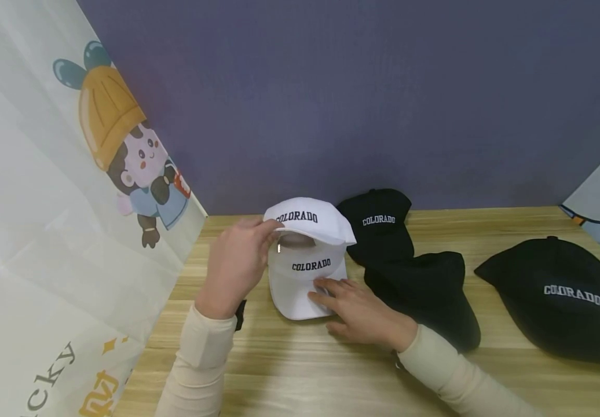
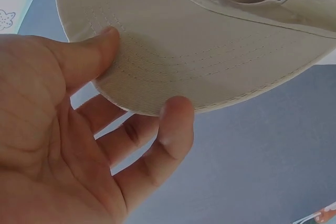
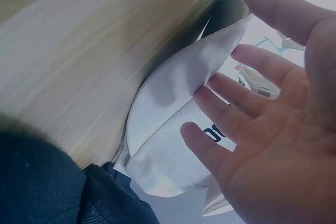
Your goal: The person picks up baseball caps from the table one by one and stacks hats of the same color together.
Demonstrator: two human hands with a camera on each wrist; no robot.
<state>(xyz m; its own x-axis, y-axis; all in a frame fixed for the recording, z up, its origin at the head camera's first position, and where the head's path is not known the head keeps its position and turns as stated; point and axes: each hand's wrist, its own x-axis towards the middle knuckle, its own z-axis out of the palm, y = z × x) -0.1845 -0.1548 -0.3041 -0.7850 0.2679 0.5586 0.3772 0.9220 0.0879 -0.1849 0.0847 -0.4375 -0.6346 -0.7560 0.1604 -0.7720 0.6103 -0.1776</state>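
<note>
My left hand pinches the brim of a white cap with COLORADO lettering. In the left wrist view, the thumb lies on the brim's underside, with the other fingers at its edge. A second white cap sits on the table just below, its brim toward me; the raised cap overlaps its crown. Over the right side of that lower brim, my right hand is spread with extended fingers. The right wrist view shows these fingertips close to the lower cap's brim.
Right of the white caps are a black COLORADO cap near the back wall, another black cap in front of it, and a third farther right. A printed white sheet borders the wooden table on the left.
</note>
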